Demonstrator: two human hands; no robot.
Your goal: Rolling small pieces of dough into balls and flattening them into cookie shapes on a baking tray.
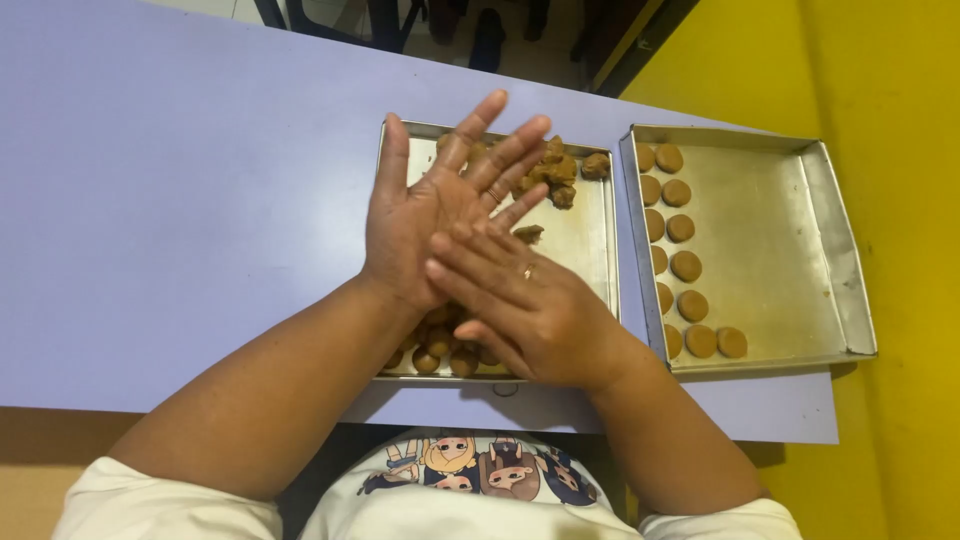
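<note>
My left hand (425, 205) lies palm up with its fingers spread, over the left metal tray (578, 255). Across its palm, flat and palm down, rests my right hand (525, 310), which wears a ring. Anything pressed between the two palms is hidden. Rough lumps of brown dough (560, 170) are piled at the far end of this tray. Several small rolled dough balls (440, 355) sit at its near edge, partly under my hands. A second metal tray (770, 250) to the right carries several flattened round dough discs (686, 265) in two columns along its left side.
Both trays stand side by side on a pale lilac table (180, 200), close to its near edge. A yellow surface (900, 90) runs along the right. Dark chair legs (385, 25) show beyond the far edge.
</note>
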